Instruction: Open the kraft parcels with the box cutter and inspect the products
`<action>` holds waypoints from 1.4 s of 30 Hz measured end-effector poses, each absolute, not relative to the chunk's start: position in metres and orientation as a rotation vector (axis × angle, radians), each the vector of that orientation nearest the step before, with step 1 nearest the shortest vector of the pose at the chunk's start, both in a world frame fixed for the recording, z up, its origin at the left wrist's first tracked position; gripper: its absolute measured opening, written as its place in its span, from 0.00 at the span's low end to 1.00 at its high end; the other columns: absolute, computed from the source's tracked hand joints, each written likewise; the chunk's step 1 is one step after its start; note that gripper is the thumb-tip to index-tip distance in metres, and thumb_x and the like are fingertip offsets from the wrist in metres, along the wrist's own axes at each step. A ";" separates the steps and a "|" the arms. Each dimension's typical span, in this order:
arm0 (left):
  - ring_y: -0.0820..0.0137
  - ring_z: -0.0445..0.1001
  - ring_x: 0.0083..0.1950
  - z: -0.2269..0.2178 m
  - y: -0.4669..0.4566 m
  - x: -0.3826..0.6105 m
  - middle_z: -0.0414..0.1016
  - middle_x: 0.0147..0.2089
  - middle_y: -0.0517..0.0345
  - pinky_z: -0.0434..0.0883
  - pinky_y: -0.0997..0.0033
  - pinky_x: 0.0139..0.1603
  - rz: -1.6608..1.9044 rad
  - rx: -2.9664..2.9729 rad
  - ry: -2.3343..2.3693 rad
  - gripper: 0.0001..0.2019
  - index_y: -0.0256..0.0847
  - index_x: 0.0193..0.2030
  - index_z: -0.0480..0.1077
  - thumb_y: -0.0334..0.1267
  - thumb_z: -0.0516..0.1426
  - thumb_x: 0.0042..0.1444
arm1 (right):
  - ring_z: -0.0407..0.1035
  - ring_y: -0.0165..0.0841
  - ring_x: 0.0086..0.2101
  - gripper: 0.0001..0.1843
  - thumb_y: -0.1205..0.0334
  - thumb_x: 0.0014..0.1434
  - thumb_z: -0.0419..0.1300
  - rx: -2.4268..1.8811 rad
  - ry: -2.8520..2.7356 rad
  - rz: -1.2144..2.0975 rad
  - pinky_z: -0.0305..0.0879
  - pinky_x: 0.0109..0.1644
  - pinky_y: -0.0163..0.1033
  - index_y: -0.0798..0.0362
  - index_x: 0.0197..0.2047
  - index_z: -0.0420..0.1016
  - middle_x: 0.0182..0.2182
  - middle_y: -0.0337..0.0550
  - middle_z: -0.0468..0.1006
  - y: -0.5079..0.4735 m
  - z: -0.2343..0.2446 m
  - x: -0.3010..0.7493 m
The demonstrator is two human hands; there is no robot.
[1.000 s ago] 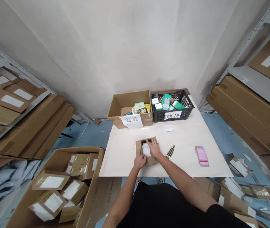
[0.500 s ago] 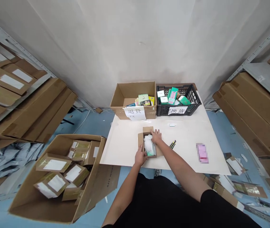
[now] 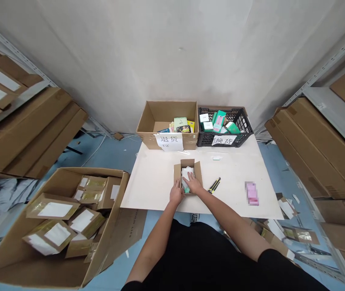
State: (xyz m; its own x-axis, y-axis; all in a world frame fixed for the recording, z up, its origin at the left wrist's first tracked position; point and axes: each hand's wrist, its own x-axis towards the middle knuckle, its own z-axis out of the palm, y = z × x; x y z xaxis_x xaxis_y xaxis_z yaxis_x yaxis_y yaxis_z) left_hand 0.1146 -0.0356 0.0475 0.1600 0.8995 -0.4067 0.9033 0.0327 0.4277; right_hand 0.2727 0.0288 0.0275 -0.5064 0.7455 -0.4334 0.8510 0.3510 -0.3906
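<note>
A small open cardboard box (image 3: 198, 171) sits on the white table (image 3: 157, 182) just in front of me. White wrapping (image 3: 187, 173) and a bit of green show inside it. My left hand (image 3: 176, 195) grips the box's near left corner. My right hand (image 3: 193, 184) lies in the box's near end, fingers curled over the white wrapping.
A yellow-black utility knife (image 3: 214, 185) lies right of the box, a pink item (image 3: 252, 193) farther right. A labelled carton (image 3: 168, 121) and a black crate (image 3: 225, 127) of small packages stand at the back. A big floor carton (image 3: 53, 218) of parcels is left. Shelves flank both sides.
My right hand has moved from the box's far right flap back to its near end, onto the white wrapping. The left hand stays on the near left corner.
</note>
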 end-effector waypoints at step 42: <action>0.57 0.40 0.84 0.048 -0.031 0.125 0.47 0.83 0.56 0.57 0.58 0.76 -0.017 1.723 1.823 0.07 0.41 0.32 0.79 0.25 0.65 0.48 | 0.47 0.59 0.72 0.35 0.59 0.64 0.64 1.892 2.623 -0.477 0.53 0.69 0.63 0.46 0.72 0.65 0.77 0.56 0.52 0.049 0.078 0.249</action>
State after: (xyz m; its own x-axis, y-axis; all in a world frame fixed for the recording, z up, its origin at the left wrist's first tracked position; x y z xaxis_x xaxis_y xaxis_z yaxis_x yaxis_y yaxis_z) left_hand 0.1254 -0.0312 0.0483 0.0459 0.8978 -0.4380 0.9058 0.1475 0.3972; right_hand 0.2489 0.0492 0.0778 -0.3250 0.9434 -0.0661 0.9064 0.2907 -0.3066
